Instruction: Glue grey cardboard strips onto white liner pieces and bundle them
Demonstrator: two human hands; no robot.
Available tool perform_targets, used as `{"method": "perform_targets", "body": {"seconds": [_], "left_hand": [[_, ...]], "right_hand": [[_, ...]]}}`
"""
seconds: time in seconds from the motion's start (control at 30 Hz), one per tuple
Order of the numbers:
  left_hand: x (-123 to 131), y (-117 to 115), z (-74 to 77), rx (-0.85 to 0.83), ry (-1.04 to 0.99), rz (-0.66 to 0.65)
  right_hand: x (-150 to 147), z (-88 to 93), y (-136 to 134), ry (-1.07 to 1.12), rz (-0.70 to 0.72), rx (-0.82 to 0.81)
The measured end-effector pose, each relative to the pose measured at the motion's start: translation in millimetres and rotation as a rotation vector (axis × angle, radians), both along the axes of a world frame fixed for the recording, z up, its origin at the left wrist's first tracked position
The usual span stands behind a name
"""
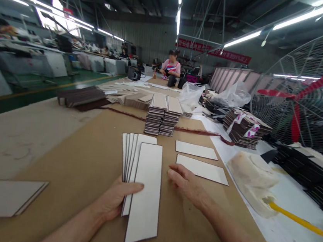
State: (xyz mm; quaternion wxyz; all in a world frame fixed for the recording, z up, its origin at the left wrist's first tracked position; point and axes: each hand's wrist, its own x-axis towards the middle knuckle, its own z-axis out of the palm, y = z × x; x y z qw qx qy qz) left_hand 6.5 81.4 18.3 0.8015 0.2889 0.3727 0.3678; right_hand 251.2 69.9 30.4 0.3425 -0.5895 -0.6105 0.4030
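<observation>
My left hand (119,197) is closed around a fan of several white rectangular panels (146,193) with dark edges, its thumb lying on top of the front one. The panels overlap and spread at their far ends. To their right, my right hand (183,182) hovers with loosely bent fingers and nothing visible in them. Just beyond it, two similar panels, a nearer one (202,169) and a farther one (196,149), lie flat on the brown table covering (93,156).
Ahead stand two neat stacks of panels (162,115). Dark strips (84,96) lie at the left, pale boards (1,198) nearer. On the right are a cut-open whitish container (251,178) with a yellow-handled tool (299,219), a tied stack (244,128) and a large fan (298,94). A person sits far ahead.
</observation>
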Motion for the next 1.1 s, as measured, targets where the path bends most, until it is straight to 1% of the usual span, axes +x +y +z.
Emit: {"method": "perform_targets", "body": {"seconds": [0.07,0.13,0.2,0.27,0.33,0.4,0.43,0.5,0.57,0.6,0.63,0.67,0.73,0.77,0.87,0.93,1.0,1.1], "left_hand": [[-0.1,-1.6,-4.4,0.081,0.0,-0.061],[-0.7,-3.4,-7.7,0.133,-0.008,-0.102],[-1.4,-4.7,-8.2,0.136,-0.001,-0.107],[-2.0,-4.6,-5.4,0.092,0.021,-0.071],[-2.8,-2.5,-0.5,0.029,0.041,-0.011],[-4.0,1.3,4.4,-0.001,0.053,0.071],[-4.9,3.5,6.3,0.001,0.063,0.122],[-6.8,7.3,8.3,0.027,0.083,0.219],[-9.0,9.6,8.0,0.051,0.1,0.279],[-10.1,10.1,7.3,0.058,0.103,0.283],[-11.1,10.3,6.2,0.06,0.104,0.276],[-11.8,10.4,5.0,0.057,0.109,0.271],[-12.4,10.1,2.6,0.037,0.124,0.258],[-12.0,9.8,1.7,0.024,0.13,0.249],[-9.1,8.0,1.7,-0.025,0.123,0.191],[-7.0,6.3,3.1,-0.066,0.133,0.158],[-6.2,4.8,3.9,-0.107,0.149,0.138],[-6.7,2.9,2.7,-0.125,0.135,0.101]], "right_hand": [[-24.5,1.8,-1.5,0.28,-0.002,-0.13],[-43.5,0.2,-2.6,0.5,0.007,-0.15],[-51.8,-1.8,-3.2,0.627,-0.027,-0.137],[-45.4,0.6,-4.0,0.648,-0.082,-0.131],[-24.1,11.3,-5.5,0.604,-0.12,-0.104],[7.4,30.4,-7.5,0.507,-0.088,-0.081],[24.2,41.7,-8.2,0.426,-0.033,-0.09],[53.9,62.3,-9.1,0.185,0.162,-0.179],[72.6,73.2,-10.4,-0.139,0.35,-0.189],[77.1,73.3,-12.0,-0.308,0.39,-0.134],[78.8,70.0,-15.0,-0.464,0.376,-0.045],[78.1,63.6,-19.6,-0.591,0.321,0.049],[72.7,44.6,-33.7,-0.742,0.183,0.182],[69.1,33.6,-42.7,-0.78,0.144,0.204],[59.8,4.2,-70.1,-0.858,0.137,0.17],[57.7,-8.4,-81.9,-0.911,0.123,0.148],[59.5,-14.9,-85.9,-0.929,0.104,0.145],[63.9,-17.5,-81.9,-0.918,0.064,0.154]]}}
